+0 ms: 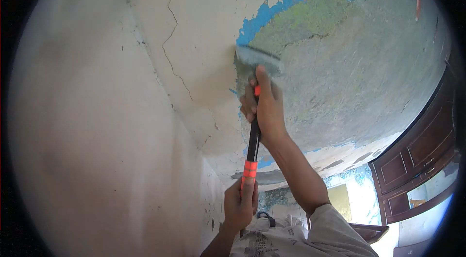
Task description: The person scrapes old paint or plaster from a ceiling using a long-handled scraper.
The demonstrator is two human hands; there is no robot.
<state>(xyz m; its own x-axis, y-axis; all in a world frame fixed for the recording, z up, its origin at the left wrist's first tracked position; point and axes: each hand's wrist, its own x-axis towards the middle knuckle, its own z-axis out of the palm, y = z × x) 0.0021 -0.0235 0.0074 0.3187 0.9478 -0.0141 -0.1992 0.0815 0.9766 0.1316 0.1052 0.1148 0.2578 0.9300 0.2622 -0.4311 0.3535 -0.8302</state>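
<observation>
A long-handled scraper (253, 140) with a black shaft and orange-red grip parts is in both my hands. My right hand (266, 109) wraps round it just behind the blade, thumb stretched up along the neck. Lower down, my left hand (240, 204) is closed round the orange-red end of the handle. The wide scraper blade (259, 57), slightly blurred, lies against the wall (330, 92) at the edge of the old paint. Above the blade runs a strip of blue paint (264, 18), beside a greenish bared patch (303, 21). Cream paint (208, 24) covers the wall left of it.
A long crack (170, 43) runs down the cream paint. On the left another wall (97, 150) meets this one at a corner. Dark wooden cabinet doors (407, 165) stand at the right. My patterned shirt (291, 242) shows at the bottom.
</observation>
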